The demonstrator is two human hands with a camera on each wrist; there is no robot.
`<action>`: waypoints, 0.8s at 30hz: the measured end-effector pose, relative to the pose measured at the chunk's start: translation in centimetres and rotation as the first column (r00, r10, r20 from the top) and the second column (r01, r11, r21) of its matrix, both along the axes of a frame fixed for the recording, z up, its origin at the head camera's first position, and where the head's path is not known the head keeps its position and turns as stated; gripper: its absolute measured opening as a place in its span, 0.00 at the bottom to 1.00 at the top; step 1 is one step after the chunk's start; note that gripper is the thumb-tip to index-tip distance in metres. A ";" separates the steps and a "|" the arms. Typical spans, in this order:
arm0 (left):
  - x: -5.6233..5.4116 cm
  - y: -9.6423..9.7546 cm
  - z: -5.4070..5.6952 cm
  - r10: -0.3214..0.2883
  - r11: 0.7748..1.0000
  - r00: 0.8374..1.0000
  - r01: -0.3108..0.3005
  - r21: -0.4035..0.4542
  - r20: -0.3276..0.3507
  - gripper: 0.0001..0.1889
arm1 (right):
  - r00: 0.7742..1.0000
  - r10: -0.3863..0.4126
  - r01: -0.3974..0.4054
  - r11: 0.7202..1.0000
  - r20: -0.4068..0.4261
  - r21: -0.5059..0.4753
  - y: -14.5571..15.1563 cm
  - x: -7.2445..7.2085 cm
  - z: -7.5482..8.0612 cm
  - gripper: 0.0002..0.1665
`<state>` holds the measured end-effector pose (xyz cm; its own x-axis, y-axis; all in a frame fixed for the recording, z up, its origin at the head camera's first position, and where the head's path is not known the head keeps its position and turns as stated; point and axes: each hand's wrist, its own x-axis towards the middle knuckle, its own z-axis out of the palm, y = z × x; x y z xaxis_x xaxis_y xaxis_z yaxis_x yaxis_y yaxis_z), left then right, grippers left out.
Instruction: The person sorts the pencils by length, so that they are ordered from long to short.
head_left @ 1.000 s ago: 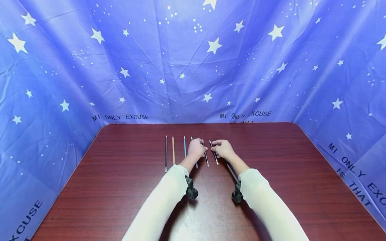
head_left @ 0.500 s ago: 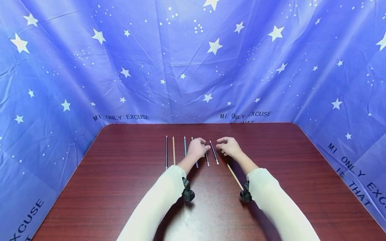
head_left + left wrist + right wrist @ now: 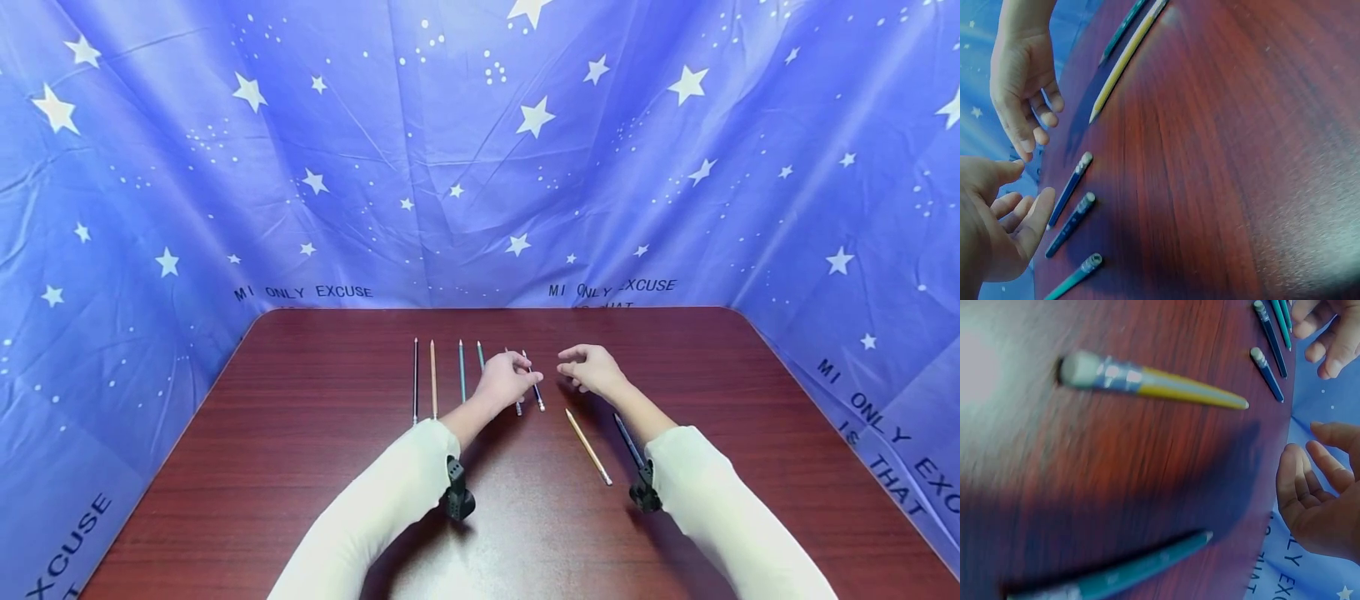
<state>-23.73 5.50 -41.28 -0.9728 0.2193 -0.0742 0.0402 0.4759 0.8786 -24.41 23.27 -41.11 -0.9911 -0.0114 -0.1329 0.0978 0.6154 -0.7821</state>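
My left hand (image 3: pixel 510 379) is over the right end of a row of pencils, partly hiding a dark pencil (image 3: pixel 518 409) and a navy pencil (image 3: pixel 538 398). In the left wrist view its thumb and fingers are apart, beside the navy pencil (image 3: pixel 1071 194), with nothing held. My right hand (image 3: pixel 592 369) hovers right of the row, fingers loosely bent and holding nothing, as the right wrist view also shows. Below it on the table lie a yellow pencil (image 3: pixel 588 447) and a dark green pencil (image 3: pixel 1147 569), the latter partly hidden by the right wrist in the head view.
Farther left in the row lie a black pencil (image 3: pixel 416 379), a natural-wood-coloured pencil (image 3: pixel 433 379) and two teal ones, the nearer-left teal pencil (image 3: pixel 462 371) among them. A starry blue curtain (image 3: pixel 480 167) stands behind the reddish-brown table (image 3: pixel 225 500).
My right hand has let go of the navy pencil and moved right, uncovering the yellow and dark green pencils. My left hand has shifted right, over the row's last two pencils.
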 end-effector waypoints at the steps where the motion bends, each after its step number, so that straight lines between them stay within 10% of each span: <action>1: 0.2 0.1 0.1 -0.007 1.000 1.000 0.007 0.011 0.006 0.17 | 1.000 0.006 -0.006 1.000 -0.005 0.005 0.2 0.1 0.1 0.22; 12: 2.7 1.0 0.5 -0.074 0.996 0.996 0.072 0.048 0.053 0.16 | 0.999 0.051 -0.050 0.996 -0.006 0.068 2.6 1.7 1.3 0.21; 24: 4.8 1.7 -0.4 -0.102 0.987 0.995 0.102 -0.122 0.008 0.16 | 0.993 0.111 -0.115 0.981 0.036 0.155 5.6 4.0 1.5 0.20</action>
<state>-18.90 7.20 -41.69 -0.9455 0.3069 -0.1084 0.0927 0.5732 0.8142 -20.39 28.83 -39.65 -0.9805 -0.0999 -0.1691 0.0409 0.7380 -0.6735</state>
